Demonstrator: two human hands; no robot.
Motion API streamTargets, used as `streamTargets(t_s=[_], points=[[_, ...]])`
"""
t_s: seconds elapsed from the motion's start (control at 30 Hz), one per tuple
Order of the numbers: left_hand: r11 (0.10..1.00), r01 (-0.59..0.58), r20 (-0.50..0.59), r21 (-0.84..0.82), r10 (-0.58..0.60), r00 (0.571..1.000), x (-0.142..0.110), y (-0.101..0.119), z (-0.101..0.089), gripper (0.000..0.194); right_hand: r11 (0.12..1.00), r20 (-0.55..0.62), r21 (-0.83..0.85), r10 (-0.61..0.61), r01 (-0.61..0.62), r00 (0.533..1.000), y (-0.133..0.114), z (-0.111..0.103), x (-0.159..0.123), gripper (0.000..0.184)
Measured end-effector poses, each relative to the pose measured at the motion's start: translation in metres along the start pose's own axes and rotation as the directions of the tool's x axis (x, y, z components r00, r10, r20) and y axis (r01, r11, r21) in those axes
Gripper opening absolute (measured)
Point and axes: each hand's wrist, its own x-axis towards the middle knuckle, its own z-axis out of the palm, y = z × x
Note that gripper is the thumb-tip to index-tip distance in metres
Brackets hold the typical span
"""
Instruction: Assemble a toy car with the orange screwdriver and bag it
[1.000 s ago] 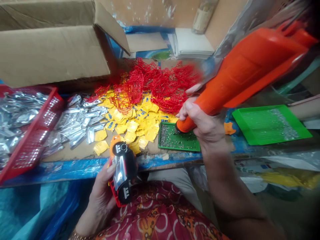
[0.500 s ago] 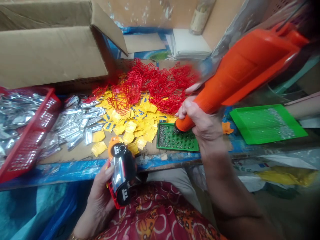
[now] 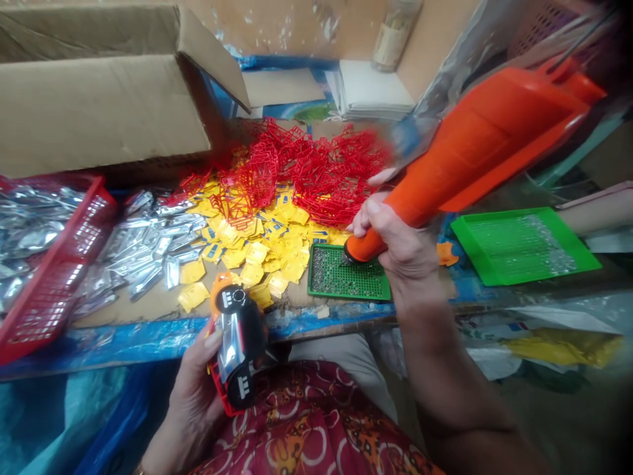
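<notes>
My left hand (image 3: 195, 389) grips a black and silver plastic toy (image 3: 240, 349) with a red frame and an orange end, low over my lap. My right hand (image 3: 398, 247) is closed around a large orange tool (image 3: 475, 152). Its narrow dark tip rests on a green perforated tray (image 3: 346, 297) holding small metal pieces. Just beyond that hand lies a heap of red plastic lattice frames (image 3: 316, 175). Yellow printed cards (image 3: 257, 254) spread out in front of the heap, near the toy.
Silver foil packets (image 3: 143, 254) lie left of the cards, and more fill a red mesh basket (image 3: 59, 284). A cardboard box (image 3: 99, 112) stands at the back left. A second green tray (image 3: 475, 254) sits right, past an orange piece (image 3: 448, 254). The bench has a blue front edge (image 3: 148, 336).
The whole view has drifted slightly. The toy in my left hand has shifted a little to the left, and the orange tool's tip stays on the green tray.
</notes>
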Motion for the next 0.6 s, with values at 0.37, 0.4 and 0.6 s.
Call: streamTargets(t_s=[0.37,0.4,0.6], points=[[0.999,0.009,-0.013,0.040,-0.009,1.000,0.0027,-0.0002,-0.0029,0.043,0.983,-0.053,-0.009,-0.185,0.185,0.981,0.0009,0.0002,-0.0006,0.021],[0.998,0.008,-0.008,0.056,-0.008,1.000,0.0024,-0.0003,-0.0019,0.042,0.980,-0.054,-0.001,-0.201,0.201,0.978,0.0019,-0.0002,0.0001,0.021],[0.995,-0.005,0.002,0.104,0.005,1.000,0.0024,-0.0021,-0.0011,0.042,0.981,-0.074,0.026,-0.192,0.194,0.979,0.0031,0.0001,0.0018,0.027]])
